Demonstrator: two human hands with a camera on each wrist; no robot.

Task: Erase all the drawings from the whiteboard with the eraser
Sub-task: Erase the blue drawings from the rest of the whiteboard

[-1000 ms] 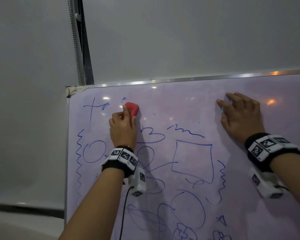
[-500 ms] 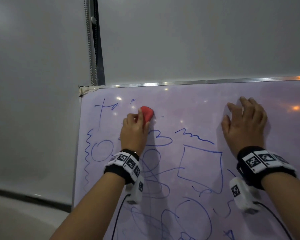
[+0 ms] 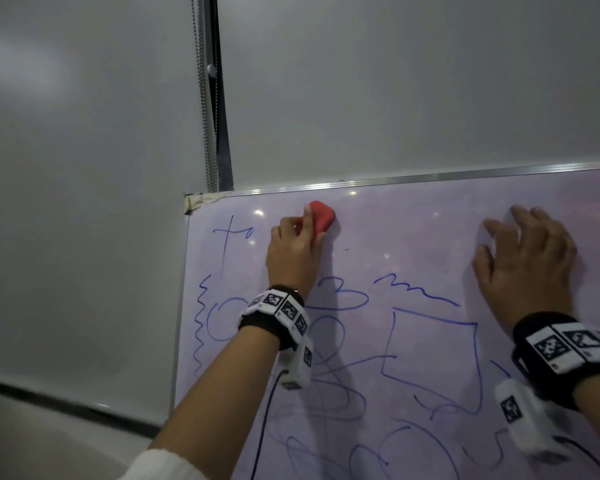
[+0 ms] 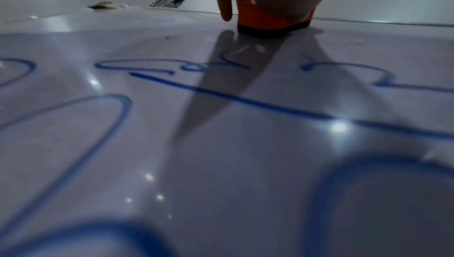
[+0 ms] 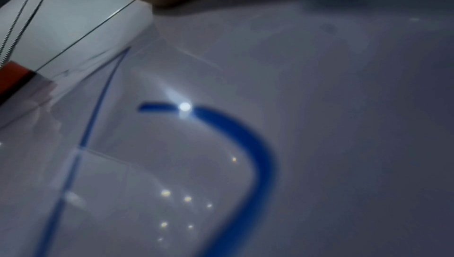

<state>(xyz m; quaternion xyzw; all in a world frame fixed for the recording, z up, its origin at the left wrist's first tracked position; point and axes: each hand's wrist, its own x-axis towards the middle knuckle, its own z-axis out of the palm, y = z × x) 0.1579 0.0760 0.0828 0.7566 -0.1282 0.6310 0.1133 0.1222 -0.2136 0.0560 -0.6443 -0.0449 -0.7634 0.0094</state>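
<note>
A whiteboard [image 3: 413, 237] covered in blue marker drawings [image 3: 433, 355] fills the lower right of the head view. My left hand [image 3: 295, 251] grips a red eraser [image 3: 321, 216] and presses it flat on the board near the top left corner. The left wrist view shows the eraser [image 4: 265, 20] with its dark felt base on the surface, beside blue lines [image 4: 221, 94]. My right hand [image 3: 527, 258] lies flat on the board at the upper right, fingers spread. In the right wrist view the eraser [image 5: 12, 78] sits at the left edge near a blue curve [image 5: 245, 141].
A metal frame [image 3: 430, 178] runs along the board's top edge, with tape at its left corner [image 3: 196, 200]. Behind stands a grey wall [image 3: 395, 81] with a dark vertical strip and a bead chain [image 3: 205, 98]. Wrist cameras and cables hang below both wrists.
My left hand has slid the eraser a little up toward the top edge, and a small mark above the cross scribble is gone. The right hand stays pressed on the board.
</note>
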